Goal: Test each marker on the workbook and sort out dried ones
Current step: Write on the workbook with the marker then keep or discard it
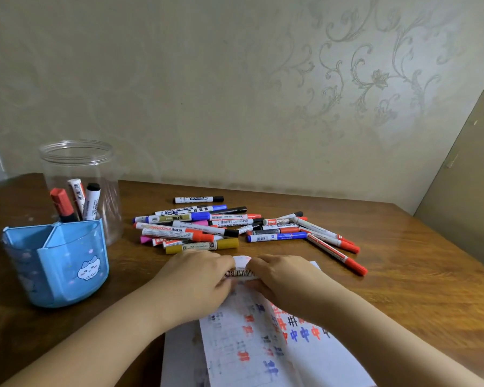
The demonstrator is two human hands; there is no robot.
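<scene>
Markers are found loose in a pile on the wooden table, just beyond the workbook, which lies open at the near edge with red, blue and black test characters already set down on its pages. One white-barrelled marker is held crosswise above the workbook's far edge: the left hand is curled round one end and the right hand round the other, fingers closed on the barrel. The step in hand is judged to be either uncapping or recapping; which of the two cannot be determined, as both ends are covered. If uncapping, a straight pull apart is called for, then a stroke on a bare part of the page. Three markers are stood in the blue pen holder, which bears a cat drawing; a clear plastic jar stands just behind it. Which vessel receives the dried ones cannot be told. Lettering "WHITEBOARD" and "WHITEBOARD MARKER" is legible on several barrels in the pile; on the held marker only fragments of print are seen. Brand names are too small to be read.
</scene>
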